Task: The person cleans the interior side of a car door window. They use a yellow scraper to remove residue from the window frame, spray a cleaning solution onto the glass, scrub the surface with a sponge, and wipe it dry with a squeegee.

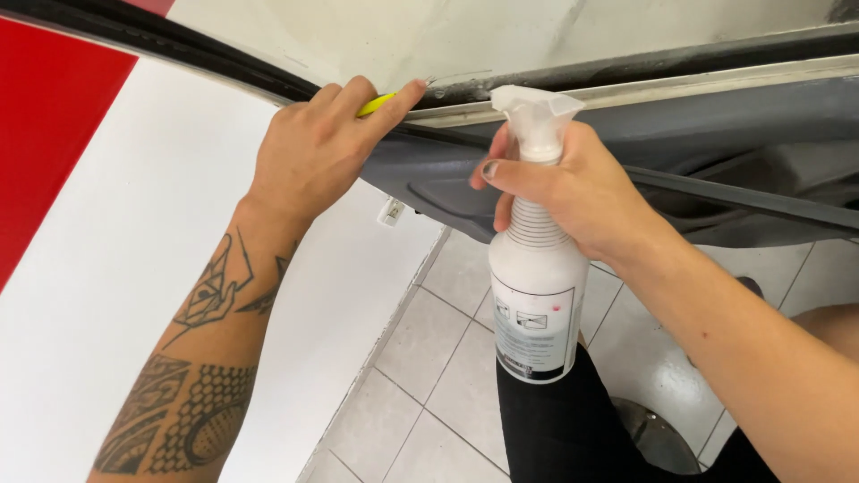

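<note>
Fingers of the left hand (318, 148) curl shut around a slim yellow tool (376, 104), only its tip showing between the knuckles at about eleven o'clock in the view. That tip rests against the top edge of a grey car door panel (716, 125), just where a black rubber seal (179, 49) runs off toward ten o'clock. What kind of tool it is cannot be told.

At the centre, the right hand (573, 192) is closed around the neck of a white spray bottle (537, 304), held upright, its clear trigger head (535, 116) close below the door's top edge and just beside the left fingertips. The bottle's labelled body hangs toward six o'clock, above a black-clad knee (564, 420) and pale floor tiles (429, 358). A white wall with a red patch (45, 125) fills nine o'clock.
</note>
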